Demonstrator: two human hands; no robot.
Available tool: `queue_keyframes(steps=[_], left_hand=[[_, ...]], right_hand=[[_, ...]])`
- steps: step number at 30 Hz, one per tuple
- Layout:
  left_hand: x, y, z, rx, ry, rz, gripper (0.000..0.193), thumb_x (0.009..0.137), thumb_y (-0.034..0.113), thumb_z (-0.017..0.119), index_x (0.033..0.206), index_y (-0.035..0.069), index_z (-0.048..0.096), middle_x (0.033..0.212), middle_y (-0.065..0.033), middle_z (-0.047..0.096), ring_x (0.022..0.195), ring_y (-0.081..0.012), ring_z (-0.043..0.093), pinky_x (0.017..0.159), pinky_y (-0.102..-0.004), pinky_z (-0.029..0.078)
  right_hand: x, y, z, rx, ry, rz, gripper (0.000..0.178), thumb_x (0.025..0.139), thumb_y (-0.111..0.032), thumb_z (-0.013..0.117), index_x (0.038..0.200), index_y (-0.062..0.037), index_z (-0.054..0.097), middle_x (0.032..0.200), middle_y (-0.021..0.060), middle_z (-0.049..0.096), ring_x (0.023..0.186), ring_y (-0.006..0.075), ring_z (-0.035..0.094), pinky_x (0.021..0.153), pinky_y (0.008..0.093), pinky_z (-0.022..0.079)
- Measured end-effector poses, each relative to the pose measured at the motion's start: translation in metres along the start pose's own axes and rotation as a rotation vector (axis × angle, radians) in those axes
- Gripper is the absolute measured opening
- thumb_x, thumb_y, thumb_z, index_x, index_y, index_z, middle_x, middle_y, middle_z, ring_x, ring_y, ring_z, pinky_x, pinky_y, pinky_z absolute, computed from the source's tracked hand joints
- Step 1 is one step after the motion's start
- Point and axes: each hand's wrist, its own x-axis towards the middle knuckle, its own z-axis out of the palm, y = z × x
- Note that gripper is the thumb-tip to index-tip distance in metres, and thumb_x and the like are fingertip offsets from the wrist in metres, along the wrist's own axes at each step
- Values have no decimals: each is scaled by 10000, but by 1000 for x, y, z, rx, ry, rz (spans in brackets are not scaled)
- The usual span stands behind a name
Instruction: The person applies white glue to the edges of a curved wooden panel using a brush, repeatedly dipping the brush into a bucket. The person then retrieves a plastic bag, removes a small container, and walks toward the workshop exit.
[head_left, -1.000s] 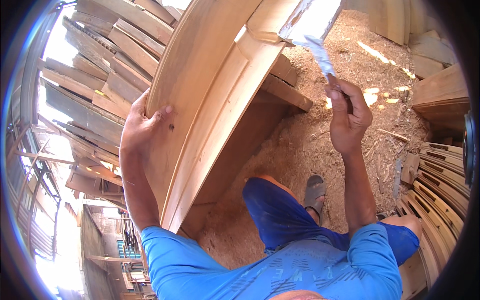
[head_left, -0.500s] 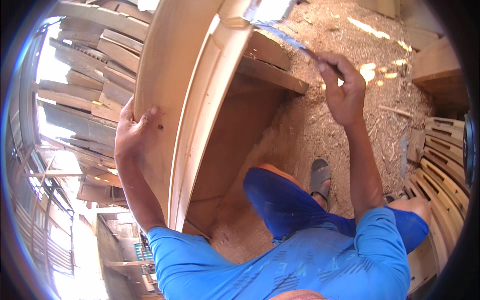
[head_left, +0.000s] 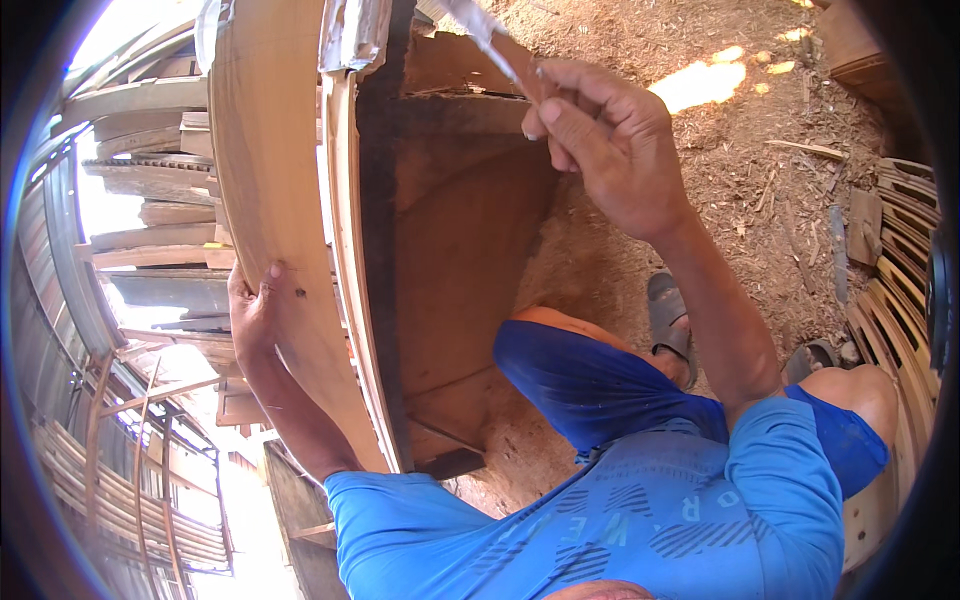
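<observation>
My left hand is closed over the left edge of a long wooden panel; the thumb lies on its face near a small dark knot, and the fingers are hidden beyond the edge. My right hand pinches a slim tool by its brown handle. Its pale, whitish end points up and left past the top of the view, so its kind does not show. Pale moulded trim runs down the panel's right side, with a whitish carved block at the upper end.
An open brown wooden cavity lies right of the trim. Wood shavings cover the floor around my sandalled feet. Stacked boards stand on the left, slotted curved wooden pieces on the right.
My right hand has moved left and nearer, bringing the tool toward the cavity's top. The view has shifted, and the panel appears more upright. My left hand keeps its hold on the panel's edge.
</observation>
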Motion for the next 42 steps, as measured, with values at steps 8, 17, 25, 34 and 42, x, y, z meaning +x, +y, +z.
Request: queue_keyframes(steps=[8, 17, 25, 34, 42], left_hand=[[6, -15, -10, -12, -44, -37, 587, 833, 357, 801, 1223, -5, 552, 965, -63, 660, 809, -122, 621, 681, -281, 527], [5, -16, -13, -3, 24, -99, 743, 808, 358, 823, 1332, -25, 461, 1074, -114, 645, 900, -162, 628, 740, -300, 543], [1, -13, -7, 11, 37, -73, 748, 819, 366, 811, 1342, -33, 454, 1079, -117, 641, 916, -161, 622, 760, -305, 536], [7, -18, -12, 1, -34, -58, 673, 820, 380, 807, 1273, -22, 514, 1039, -95, 647, 884, -151, 619, 728, -297, 526], [2, 3, 3, 40, 23, -10, 612, 805, 425, 808, 1163, -11, 571, 904, -52, 649, 757, -126, 615, 653, -277, 511]], right_hand=[[-31, 30, 12, -87, -72, -55, 245, 901, -54, 558, 1114, 31, 646, 755, 56, 623, 611, 79, 531, 559, 257, 450], [-28, 26, 26, -108, 140, -180, 244, 903, -7, 597, 1135, 2, 673, 873, 103, 685, 809, 143, 655, 658, 281, 514], [-3, 26, 1, -119, 255, -123, 255, 921, -28, 660, 1174, 3, 647, 1039, 52, 683, 911, 88, 630, 744, 218, 520], [-8, 21, 9, -274, 112, -208, 190, 853, -25, 670, 1042, -31, 656, 947, 77, 668, 812, 190, 639, 715, 321, 509], [-25, 39, 6, 14, 92, -86, 173, 831, 10, 659, 994, -44, 641, 830, 37, 634, 755, 106, 612, 639, 272, 489]])
